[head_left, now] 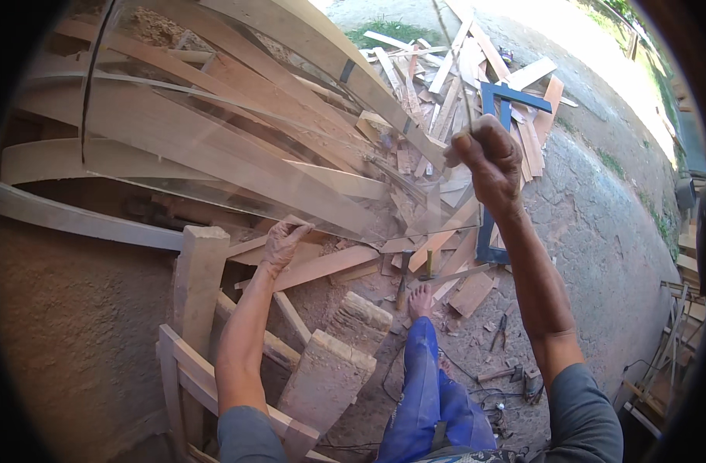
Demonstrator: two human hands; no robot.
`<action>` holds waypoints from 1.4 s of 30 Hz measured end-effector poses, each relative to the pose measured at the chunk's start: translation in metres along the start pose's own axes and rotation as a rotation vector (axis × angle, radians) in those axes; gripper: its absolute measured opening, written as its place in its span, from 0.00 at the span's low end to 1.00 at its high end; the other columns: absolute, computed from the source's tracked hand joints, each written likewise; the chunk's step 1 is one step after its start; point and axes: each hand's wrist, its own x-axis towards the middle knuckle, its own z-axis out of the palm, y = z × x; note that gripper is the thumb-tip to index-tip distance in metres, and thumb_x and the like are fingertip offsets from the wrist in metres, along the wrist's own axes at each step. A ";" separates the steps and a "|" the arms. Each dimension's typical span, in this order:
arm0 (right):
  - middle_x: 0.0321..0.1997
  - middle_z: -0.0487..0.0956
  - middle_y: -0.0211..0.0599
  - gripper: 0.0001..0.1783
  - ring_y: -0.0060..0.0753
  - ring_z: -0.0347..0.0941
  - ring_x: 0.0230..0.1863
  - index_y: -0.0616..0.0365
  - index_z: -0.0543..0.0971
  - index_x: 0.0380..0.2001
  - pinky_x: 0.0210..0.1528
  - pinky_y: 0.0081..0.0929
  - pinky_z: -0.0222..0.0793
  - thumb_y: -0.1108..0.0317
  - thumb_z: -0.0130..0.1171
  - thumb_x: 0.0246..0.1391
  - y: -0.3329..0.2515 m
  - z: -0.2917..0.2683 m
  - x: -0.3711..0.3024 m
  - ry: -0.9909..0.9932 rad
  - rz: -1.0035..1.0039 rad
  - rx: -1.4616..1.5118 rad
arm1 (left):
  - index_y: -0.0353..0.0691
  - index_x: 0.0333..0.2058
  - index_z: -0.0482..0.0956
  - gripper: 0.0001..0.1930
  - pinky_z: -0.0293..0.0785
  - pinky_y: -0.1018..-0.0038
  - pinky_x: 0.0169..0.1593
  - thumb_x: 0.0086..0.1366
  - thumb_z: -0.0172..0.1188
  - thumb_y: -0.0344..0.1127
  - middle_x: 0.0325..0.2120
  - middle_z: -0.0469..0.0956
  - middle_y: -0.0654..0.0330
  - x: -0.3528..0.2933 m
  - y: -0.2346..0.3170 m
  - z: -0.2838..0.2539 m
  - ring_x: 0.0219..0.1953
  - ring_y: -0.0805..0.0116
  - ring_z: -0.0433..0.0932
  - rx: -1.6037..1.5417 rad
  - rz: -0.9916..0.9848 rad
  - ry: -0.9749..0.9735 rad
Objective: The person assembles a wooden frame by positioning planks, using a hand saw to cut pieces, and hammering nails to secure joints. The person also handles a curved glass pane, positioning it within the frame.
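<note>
One clear pane (291, 139), left grip (285, 244) at bottom, right grip (488, 160) at side

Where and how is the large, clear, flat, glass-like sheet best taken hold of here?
Probably by its lower and right edges, approached from the wearer's side. The large, clear, flat, glass-like sheet is broad and thin, shows no handle, and presents both edges within reach. The left hand is at the lower edge and the right hand at the right edge.
</note>
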 end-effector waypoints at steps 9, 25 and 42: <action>0.26 0.75 0.21 0.10 0.12 0.68 0.32 0.58 0.78 0.32 0.35 0.17 0.65 0.63 0.64 0.60 0.129 -0.008 0.009 -0.242 0.172 -0.089 | 0.38 0.36 0.82 0.03 0.75 0.78 0.43 0.67 0.60 0.29 0.31 0.82 0.64 0.019 -0.123 -0.003 0.36 0.77 0.79 0.124 -0.044 0.131; 0.29 0.72 0.22 0.13 0.16 0.66 0.34 0.59 0.80 0.32 0.38 0.20 0.64 0.59 0.63 0.61 0.249 -0.003 0.013 -0.362 0.408 -0.114 | 0.36 0.38 0.81 0.09 0.75 0.72 0.38 0.67 0.57 0.36 0.27 0.83 0.57 0.020 -0.219 0.001 0.31 0.69 0.82 0.341 -0.160 0.386; 0.29 0.69 0.22 0.17 0.17 0.62 0.34 0.58 0.74 0.33 0.38 0.19 0.60 0.54 0.58 0.64 0.283 0.047 0.062 -0.388 0.411 -0.282 | 0.35 0.37 0.82 0.10 0.76 0.73 0.37 0.65 0.60 0.36 0.26 0.83 0.59 0.037 -0.214 0.001 0.29 0.71 0.82 0.233 -0.276 0.483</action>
